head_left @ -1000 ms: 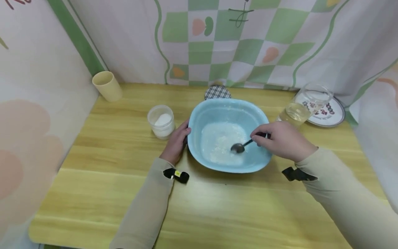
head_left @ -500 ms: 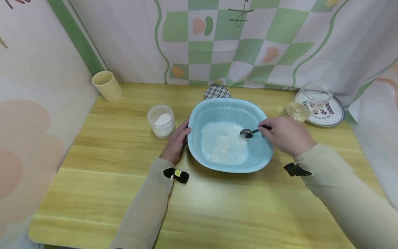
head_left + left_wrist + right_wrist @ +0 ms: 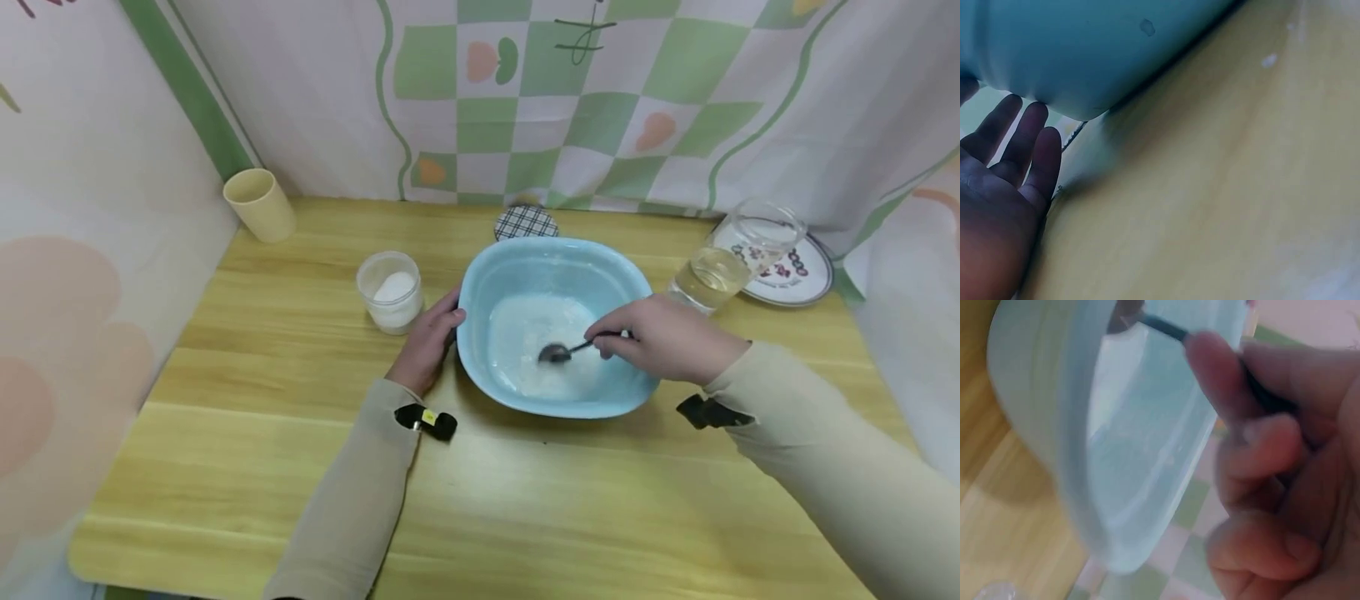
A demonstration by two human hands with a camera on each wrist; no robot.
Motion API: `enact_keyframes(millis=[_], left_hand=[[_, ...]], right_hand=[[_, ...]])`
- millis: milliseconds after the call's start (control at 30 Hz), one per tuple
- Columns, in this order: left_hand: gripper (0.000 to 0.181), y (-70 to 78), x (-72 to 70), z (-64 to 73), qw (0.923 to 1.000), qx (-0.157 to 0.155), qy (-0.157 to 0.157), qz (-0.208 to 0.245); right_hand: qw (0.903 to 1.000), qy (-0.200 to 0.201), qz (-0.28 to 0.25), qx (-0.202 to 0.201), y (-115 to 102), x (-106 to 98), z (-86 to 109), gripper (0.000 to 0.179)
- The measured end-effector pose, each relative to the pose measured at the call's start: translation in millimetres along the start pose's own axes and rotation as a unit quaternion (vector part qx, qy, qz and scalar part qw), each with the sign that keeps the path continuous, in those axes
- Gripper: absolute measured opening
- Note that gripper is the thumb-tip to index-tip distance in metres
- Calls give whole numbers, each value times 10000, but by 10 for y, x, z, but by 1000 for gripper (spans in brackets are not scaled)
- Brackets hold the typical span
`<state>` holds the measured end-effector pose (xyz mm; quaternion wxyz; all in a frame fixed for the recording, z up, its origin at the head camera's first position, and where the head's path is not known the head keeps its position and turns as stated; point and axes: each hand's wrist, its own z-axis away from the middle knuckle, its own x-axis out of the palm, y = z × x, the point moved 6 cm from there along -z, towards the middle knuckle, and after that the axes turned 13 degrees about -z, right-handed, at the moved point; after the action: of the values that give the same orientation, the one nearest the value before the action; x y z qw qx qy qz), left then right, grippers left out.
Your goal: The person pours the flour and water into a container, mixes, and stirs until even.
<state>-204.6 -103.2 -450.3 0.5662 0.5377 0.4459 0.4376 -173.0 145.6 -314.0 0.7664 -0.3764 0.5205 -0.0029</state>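
Observation:
A light blue plastic basin (image 3: 615, 396) holds a shallow, whitish, cloudy liquid (image 3: 525, 333). My right hand (image 3: 667, 337) grips the dark handle of a metal spoon (image 3: 555, 354), whose bowl is down in the liquid. In the right wrist view, curled fingers (image 3: 1260, 447) wrap that handle above the basin's near rim. At the basin's left side rests my left hand (image 3: 427, 337), thumb by the rim. The left wrist view has its fairly straight fingers (image 3: 1029, 134) touching the outer wall, palm apart from it. Left of this hand stands a clear jar (image 3: 390, 292) of white powder.
A yellow cup (image 3: 260, 206) stands at the table's back left corner. Behind the basin lies a checked round coaster (image 3: 526, 222). At the right, a glass pitcher (image 3: 712, 271) of pale yellow liquid stands before a patterned plate (image 3: 813, 279). Fabric (image 3: 555, 125) hangs along the back edge.
The right hand moved the spoon right and away, then back left and nearer through the liquid. White grains visible earlier in the liquid look more dispersed. The left hand stays at the basin.

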Motion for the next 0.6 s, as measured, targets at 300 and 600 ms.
enact_keyframes(millis=[300,600], left_hand=[[55,6,18,13,10000,31,-34,88],[55,12,22,12,10000,-15,15,23]], right_hand=[[9992,-33,137,-375,-70,113,7,18],[9983,-517,-72,-267,-46,41,140,16]])
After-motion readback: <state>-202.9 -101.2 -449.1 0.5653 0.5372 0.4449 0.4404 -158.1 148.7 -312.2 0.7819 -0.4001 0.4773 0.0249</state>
